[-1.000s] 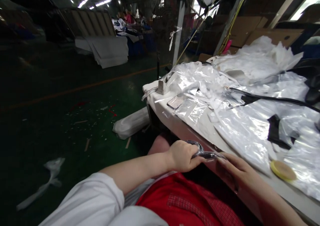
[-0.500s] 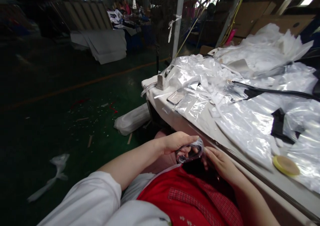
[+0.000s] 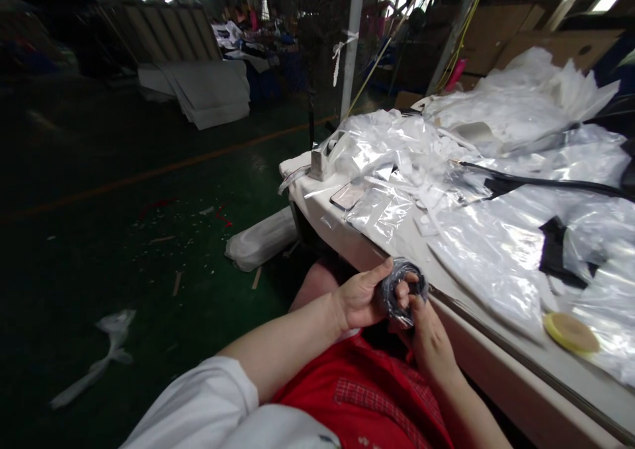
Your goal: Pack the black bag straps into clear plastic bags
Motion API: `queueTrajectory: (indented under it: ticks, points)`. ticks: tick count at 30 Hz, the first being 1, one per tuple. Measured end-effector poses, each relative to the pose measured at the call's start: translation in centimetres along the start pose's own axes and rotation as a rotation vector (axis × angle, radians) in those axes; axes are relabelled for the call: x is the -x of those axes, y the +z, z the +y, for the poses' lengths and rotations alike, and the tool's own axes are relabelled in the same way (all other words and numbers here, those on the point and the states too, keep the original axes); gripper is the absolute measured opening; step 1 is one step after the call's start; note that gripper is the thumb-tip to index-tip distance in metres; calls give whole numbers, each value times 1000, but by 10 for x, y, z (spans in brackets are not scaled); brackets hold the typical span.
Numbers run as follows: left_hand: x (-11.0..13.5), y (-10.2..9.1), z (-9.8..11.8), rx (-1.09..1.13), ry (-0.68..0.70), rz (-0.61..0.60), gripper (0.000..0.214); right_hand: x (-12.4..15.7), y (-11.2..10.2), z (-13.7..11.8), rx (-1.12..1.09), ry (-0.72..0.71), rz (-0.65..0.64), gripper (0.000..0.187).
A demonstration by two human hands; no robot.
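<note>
A dark coil (image 3: 391,289), which looks wrapped in clear plastic, is held over my lap beside the table edge. My left hand (image 3: 361,300) is closed on its left side, the thumb lying along the upper rim. Fingertips show through the hole in the middle; whose they are is hard to tell. On the right rim, my right hand (image 3: 430,333) pinches the coil with the thumb near its lower right. The material inside the plastic cannot be made out. A red apron (image 3: 367,389) covers my lap below both hands.
Clear plastic bags (image 3: 491,237) are heaped over the white table (image 3: 342,227). A phone (image 3: 347,196) lies near its left corner, a yellow-rimmed disc (image 3: 570,333) near the front edge. A black hose (image 3: 546,178) crosses the bags. A wrapped white roll (image 3: 260,237) is on the green floor.
Both hands have brought the coil up and to the right, closer to the table edge. The coil has turned so its round opening faces me more. My right hand has come up against its rim.
</note>
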State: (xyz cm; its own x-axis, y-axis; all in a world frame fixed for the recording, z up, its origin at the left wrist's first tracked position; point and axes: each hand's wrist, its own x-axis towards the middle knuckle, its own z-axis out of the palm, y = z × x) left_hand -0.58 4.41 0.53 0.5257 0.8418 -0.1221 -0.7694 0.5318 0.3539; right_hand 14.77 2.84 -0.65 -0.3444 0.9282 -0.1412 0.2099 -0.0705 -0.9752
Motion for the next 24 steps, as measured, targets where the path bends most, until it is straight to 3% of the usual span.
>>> queueTrajectory:
  ticks: [3,6,10,12,17,24]
  points:
    - [7,-5,-7,-11,-38,103,35,1,-11,9,6,-67,75,46]
    - [14,-7,-10,-196,35,232,36,2,-24,16,83,-154,64,42]
    - [18,0,-12,-799,244,384,49,9,-27,15,154,-144,-85,33]
    - [18,4,-13,-1034,291,429,49,14,-23,10,143,-125,-95,32]
    - [20,11,-17,-971,293,377,49,22,-17,-5,94,-106,-62,31]
    - [19,17,-28,-1000,513,515,44,22,-11,5,79,-191,31,38]
